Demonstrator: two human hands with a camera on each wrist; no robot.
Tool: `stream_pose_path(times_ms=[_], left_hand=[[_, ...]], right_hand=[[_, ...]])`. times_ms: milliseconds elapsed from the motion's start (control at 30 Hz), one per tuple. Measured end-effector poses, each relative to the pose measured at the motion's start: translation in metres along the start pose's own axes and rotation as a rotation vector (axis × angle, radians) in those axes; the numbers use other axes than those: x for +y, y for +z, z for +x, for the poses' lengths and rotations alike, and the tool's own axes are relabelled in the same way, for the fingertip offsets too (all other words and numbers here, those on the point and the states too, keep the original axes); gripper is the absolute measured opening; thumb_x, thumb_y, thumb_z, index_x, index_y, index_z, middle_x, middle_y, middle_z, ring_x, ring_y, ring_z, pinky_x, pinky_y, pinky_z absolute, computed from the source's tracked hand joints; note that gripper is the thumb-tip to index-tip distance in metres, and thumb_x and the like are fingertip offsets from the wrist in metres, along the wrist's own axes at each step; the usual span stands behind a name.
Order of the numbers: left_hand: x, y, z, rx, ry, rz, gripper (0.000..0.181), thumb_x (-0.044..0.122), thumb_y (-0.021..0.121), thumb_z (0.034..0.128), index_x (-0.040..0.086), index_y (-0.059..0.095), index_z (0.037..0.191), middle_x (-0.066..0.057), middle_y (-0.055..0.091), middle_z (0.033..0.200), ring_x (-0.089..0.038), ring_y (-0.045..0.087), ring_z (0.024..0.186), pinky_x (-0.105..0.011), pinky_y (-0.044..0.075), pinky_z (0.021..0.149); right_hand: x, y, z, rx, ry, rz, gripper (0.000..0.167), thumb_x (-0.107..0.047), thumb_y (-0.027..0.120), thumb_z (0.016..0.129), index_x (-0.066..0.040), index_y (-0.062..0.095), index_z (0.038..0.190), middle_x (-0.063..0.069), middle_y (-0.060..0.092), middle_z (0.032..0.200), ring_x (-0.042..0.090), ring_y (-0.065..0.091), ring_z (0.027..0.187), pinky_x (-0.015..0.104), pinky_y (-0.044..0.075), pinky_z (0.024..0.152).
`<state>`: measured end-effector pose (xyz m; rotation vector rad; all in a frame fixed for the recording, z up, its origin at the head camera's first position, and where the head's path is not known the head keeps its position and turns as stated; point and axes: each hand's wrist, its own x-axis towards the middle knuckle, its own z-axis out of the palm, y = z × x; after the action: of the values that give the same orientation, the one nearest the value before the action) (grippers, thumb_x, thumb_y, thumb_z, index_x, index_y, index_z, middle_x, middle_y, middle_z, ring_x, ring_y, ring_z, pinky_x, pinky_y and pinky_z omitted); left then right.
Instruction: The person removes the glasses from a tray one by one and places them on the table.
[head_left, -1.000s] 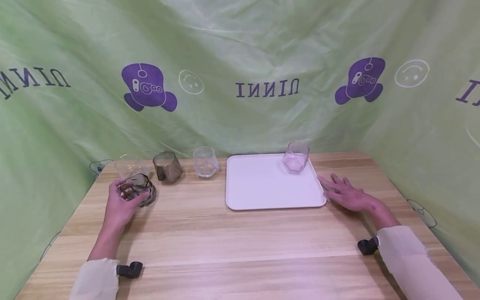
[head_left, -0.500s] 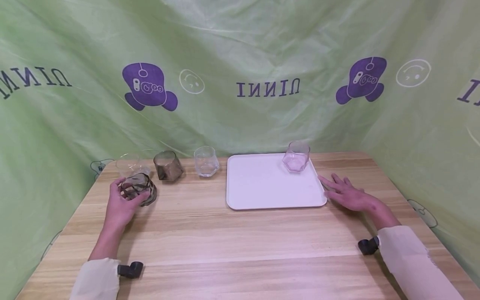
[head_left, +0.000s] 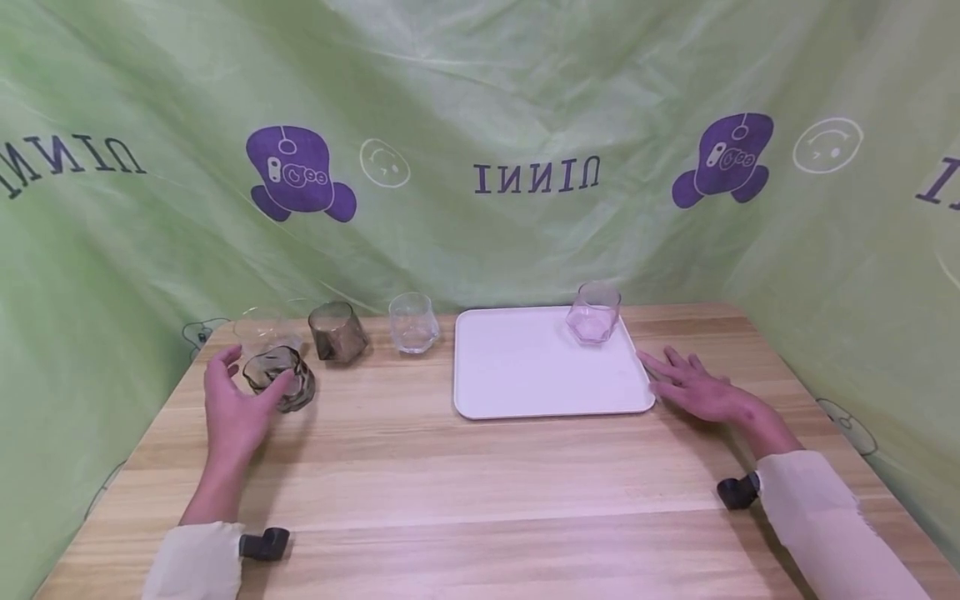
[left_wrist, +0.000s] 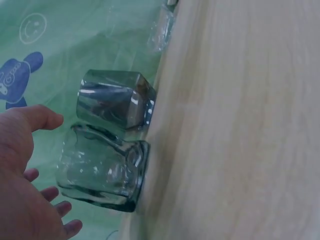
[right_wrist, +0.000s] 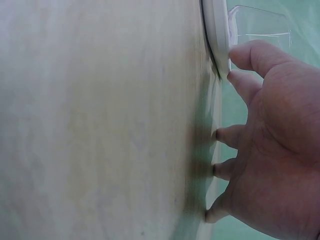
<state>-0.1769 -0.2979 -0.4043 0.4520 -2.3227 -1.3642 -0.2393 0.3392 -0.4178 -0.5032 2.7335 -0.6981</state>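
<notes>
A wavy smoke-grey glass stands on the table at the left, inside the spread thumb and fingers of my left hand. In the left wrist view a gap shows between that hand and the glass. Just behind it stands an angular smoke-brown glass; a clear glass is partly hidden at the back left. My right hand lies with fingers spread, fingertips on the table, thumb and forefinger at the right edge of a white tray. A faintly pink glass stands on the tray's back right corner.
Another clear glass stands between the brown glass and the tray. A green printed curtain hangs close behind the table's back edge. The wooden tabletop stretches in front of both hands.
My left hand has let go of the wavy grey glass; its fingers have opened and drawn off to the left. The glass stays in place. My right hand and the tray have not moved.
</notes>
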Motion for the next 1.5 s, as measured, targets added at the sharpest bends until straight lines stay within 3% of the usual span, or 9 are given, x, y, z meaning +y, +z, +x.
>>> stream_pose_path(times_ms=[133, 400, 600, 667, 767, 867, 933, 1000, 1500], left_hand=[[0.008, 0.002, -0.002, 0.017, 0.035, -0.011, 0.086, 0.026, 0.079, 0.0918, 0.010, 0.028, 0.159, -0.010, 0.031, 0.162, -0.032, 0.028, 0.147, -0.052, 0.024, 0.121], [0.026, 0.013, -0.012, 0.055, 0.202, -0.020, 0.066, 0.016, 0.079, 0.0905, 0.005, 0.047, 0.147, -0.015, 0.044, 0.150, -0.035, 0.037, 0.141, -0.050, 0.026, 0.120], [0.036, 0.028, -0.017, 0.020, 0.379, -0.004, 0.054, 0.009, 0.079, 0.0877, 0.000, 0.056, 0.136, -0.020, 0.052, 0.138, -0.039, 0.044, 0.132, -0.058, 0.032, 0.113], [0.040, 0.033, -0.020, -0.006, 0.405, -0.005, 0.053, 0.009, 0.079, 0.0878, 0.000, 0.057, 0.135, -0.018, 0.054, 0.136, -0.036, 0.045, 0.130, -0.058, 0.033, 0.110], [0.045, 0.043, -0.024, -0.051, 0.411, -0.007, 0.052, 0.011, 0.079, 0.0898, 0.003, 0.057, 0.136, -0.015, 0.055, 0.136, -0.034, 0.050, 0.121, -0.052, 0.041, 0.102], [0.051, 0.053, -0.028, -0.105, 0.407, -0.027, 0.050, 0.011, 0.078, 0.0913, 0.003, 0.057, 0.136, -0.012, 0.056, 0.137, -0.033, 0.052, 0.122, -0.049, 0.043, 0.103], [0.055, 0.061, -0.030, -0.145, 0.404, -0.052, 0.050, 0.011, 0.078, 0.0917, 0.003, 0.057, 0.137, -0.011, 0.056, 0.138, -0.033, 0.052, 0.123, -0.049, 0.043, 0.104], [0.058, 0.069, -0.032, -0.183, 0.410, -0.081, 0.050, 0.010, 0.078, 0.0914, 0.002, 0.057, 0.136, -0.013, 0.056, 0.139, -0.034, 0.048, 0.131, -0.054, 0.035, 0.114], [0.078, 0.138, -0.049, -0.378, 0.479, -0.164, 0.049, 0.007, 0.079, 0.0881, 0.002, 0.060, 0.133, -0.015, 0.060, 0.134, -0.033, 0.054, 0.124, -0.055, 0.043, 0.107]], right_hand=[[-0.002, -0.001, 0.000, -0.007, 0.007, -0.008, 0.064, -0.041, 0.041, 0.110, -0.012, 0.021, 0.164, 0.043, 0.001, 0.159, 0.072, -0.006, 0.138, 0.093, -0.005, 0.091], [-0.001, -0.001, 0.001, -0.007, 0.008, -0.019, 0.064, -0.040, 0.042, 0.110, -0.011, 0.021, 0.164, 0.043, 0.002, 0.159, 0.072, -0.006, 0.138, 0.094, -0.003, 0.091], [0.000, -0.002, 0.001, -0.010, 0.008, -0.017, 0.064, -0.039, 0.042, 0.110, -0.011, 0.021, 0.164, 0.043, 0.001, 0.159, 0.072, -0.006, 0.138, 0.094, -0.004, 0.090], [-0.001, -0.001, 0.001, -0.012, 0.009, -0.011, 0.064, -0.040, 0.042, 0.110, -0.012, 0.021, 0.164, 0.043, 0.001, 0.159, 0.072, -0.006, 0.138, 0.093, -0.004, 0.091], [0.000, 0.000, 0.000, -0.012, 0.009, -0.002, 0.065, -0.040, 0.042, 0.110, -0.012, 0.021, 0.164, 0.043, 0.000, 0.159, 0.072, -0.007, 0.138, 0.093, -0.006, 0.091], [0.000, 0.000, 0.000, -0.012, 0.007, 0.004, 0.065, -0.041, 0.042, 0.110, -0.012, 0.021, 0.164, 0.043, 0.000, 0.159, 0.072, -0.007, 0.138, 0.093, -0.006, 0.091], [-0.001, 0.000, 0.000, -0.011, 0.004, 0.003, 0.065, -0.041, 0.042, 0.110, -0.012, 0.021, 0.164, 0.043, 0.000, 0.159, 0.072, -0.007, 0.138, 0.093, -0.006, 0.090], [-0.001, 0.000, 0.001, -0.012, 0.004, 0.005, 0.065, -0.041, 0.042, 0.110, -0.012, 0.021, 0.164, 0.043, 0.000, 0.159, 0.072, -0.007, 0.138, 0.093, -0.006, 0.090], [0.000, -0.001, 0.002, -0.008, 0.004, -0.017, 0.064, -0.039, 0.043, 0.110, -0.011, 0.023, 0.164, 0.043, 0.002, 0.159, 0.072, -0.005, 0.138, 0.093, -0.003, 0.091]])
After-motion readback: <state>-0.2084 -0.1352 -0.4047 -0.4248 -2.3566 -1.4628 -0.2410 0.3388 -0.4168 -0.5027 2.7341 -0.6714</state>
